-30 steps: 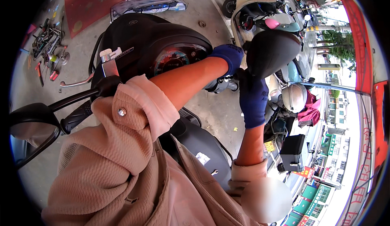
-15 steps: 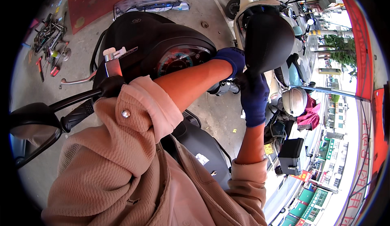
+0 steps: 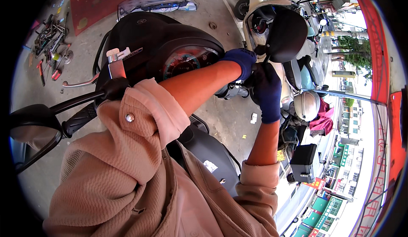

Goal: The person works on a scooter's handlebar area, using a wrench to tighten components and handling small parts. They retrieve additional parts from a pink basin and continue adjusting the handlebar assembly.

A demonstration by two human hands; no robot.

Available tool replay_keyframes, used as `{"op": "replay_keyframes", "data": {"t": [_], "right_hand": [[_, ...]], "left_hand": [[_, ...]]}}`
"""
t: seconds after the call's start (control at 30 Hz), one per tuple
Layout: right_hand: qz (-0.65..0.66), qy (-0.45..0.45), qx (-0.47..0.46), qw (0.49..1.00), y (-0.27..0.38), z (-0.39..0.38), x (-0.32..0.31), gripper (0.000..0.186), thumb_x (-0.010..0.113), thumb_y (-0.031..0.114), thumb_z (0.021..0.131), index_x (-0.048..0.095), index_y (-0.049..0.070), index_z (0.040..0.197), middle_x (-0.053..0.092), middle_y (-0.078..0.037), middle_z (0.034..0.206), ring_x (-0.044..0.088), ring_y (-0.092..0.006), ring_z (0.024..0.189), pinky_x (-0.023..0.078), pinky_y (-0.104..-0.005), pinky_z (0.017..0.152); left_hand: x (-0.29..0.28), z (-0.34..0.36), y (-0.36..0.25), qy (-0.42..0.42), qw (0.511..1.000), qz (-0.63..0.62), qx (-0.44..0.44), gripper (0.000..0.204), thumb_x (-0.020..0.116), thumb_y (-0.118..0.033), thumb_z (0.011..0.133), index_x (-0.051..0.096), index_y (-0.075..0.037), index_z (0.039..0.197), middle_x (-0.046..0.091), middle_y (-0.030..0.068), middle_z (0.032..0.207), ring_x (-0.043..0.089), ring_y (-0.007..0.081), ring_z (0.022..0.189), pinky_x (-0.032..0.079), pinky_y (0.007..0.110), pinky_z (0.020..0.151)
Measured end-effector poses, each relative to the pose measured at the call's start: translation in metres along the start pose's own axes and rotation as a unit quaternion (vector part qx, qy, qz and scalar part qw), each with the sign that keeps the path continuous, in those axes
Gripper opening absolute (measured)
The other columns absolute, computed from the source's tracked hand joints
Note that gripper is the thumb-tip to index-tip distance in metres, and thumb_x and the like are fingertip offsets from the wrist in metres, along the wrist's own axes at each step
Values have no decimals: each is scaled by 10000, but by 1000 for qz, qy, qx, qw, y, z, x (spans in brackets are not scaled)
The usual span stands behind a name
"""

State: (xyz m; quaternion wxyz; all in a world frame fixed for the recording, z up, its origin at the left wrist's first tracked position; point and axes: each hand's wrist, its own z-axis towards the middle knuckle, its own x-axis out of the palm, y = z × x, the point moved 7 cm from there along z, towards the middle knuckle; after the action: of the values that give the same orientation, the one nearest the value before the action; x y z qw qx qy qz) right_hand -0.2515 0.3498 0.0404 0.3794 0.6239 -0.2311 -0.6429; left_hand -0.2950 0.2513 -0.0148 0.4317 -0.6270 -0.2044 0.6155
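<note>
I stand at a black scooter (image 3: pixel 148 35), both hands in blue work gloves at its right handlebar end. My left hand (image 3: pixel 242 61) is closed beside the base of the right mirror; what its fingers hold is hidden. Close against it, my right hand (image 3: pixel 268 88) is wrapped around the lower end of the mirror stem (image 3: pixel 266 59). Above the hands stands the black right mirror (image 3: pixel 287 35), its rounded back showing. Under my left forearm lies the lit instrument panel (image 3: pixel 187 62).
The left mirror (image 3: pixel 34 124) and left brake lever (image 3: pixel 80 82) stick out at left. Tools (image 3: pixel 51 47) lie on the ground at far left, near a red mat (image 3: pixel 97 7). A clear plastic-like panel (image 3: pixel 157 3) lies ahead. Parked scooters (image 3: pixel 255 5) and a white helmet (image 3: pixel 307 106) are at right.
The right mirror has shifted up and turned, so its stem now shows. My right hand has moved up slightly and turned with it; my left hand has stayed nearly in place.
</note>
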Motion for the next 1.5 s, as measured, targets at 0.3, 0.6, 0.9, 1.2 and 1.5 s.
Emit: {"op": "replay_keyframes", "data": {"t": [0.3, 0.6, 0.9, 1.2, 1.5], "right_hand": [[65, 9, 81, 995, -15, 14, -3, 267, 574, 241, 953, 597, 4, 833, 587, -61, 610, 531, -107, 506, 400, -254, 474], [536, -30, 161, 828, -76, -33, 4, 281, 493, 287, 1020, 580, 20, 1003, 647, -94, 852, 510, -91, 614, 420, -235, 530], [265, -218, 44, 938, -38, -102, 7, 252, 477, 205, 1029, 550, 4, 1163, 630, -102, 1082, 585, -120, 847, 500, -249, 684], [-428, -83, -216, 874, -20, -108, 6, 240, 630, 141, 877, 651, 67, 1105, 659, -123, 1015, 623, -304, 940, 482, -405, 858], [-40, -128, -43, 990, 29, 2, -2, 335, 721, 324, 797, 657, 86, 1023, 683, -120, 810, 656, -345, 784, 512, -422, 732]], "left_hand": [[4, 6, 2, 57, 998, 0, -29, 204, 604, -178, 833, 681, -75, 991, 678, 179, 1060, 638, 340, 1035, 501, 426, 886], [2, 5, -1, 49, 999, -1, -25, 137, 708, -145, 784, 693, -104, 914, 705, 138, 953, 671, 295, 930, 513, 401, 828], [7, 11, 4, 34, 999, 36, -18, 137, 747, -186, 758, 699, -103, 856, 709, 140, 890, 683, 298, 855, 523, 393, 785], [8, 13, -9, 43, 999, 10, 2, 100, 722, -164, 727, 693, -97, 796, 704, 131, 844, 681, 292, 825, 527, 389, 766], [4, 14, -1, 113, 982, 123, 83, 414, 553, -334, 896, 572, -191, 1284, 584, 79, 1323, 553, 278, 1212, 446, 390, 1016]]}}
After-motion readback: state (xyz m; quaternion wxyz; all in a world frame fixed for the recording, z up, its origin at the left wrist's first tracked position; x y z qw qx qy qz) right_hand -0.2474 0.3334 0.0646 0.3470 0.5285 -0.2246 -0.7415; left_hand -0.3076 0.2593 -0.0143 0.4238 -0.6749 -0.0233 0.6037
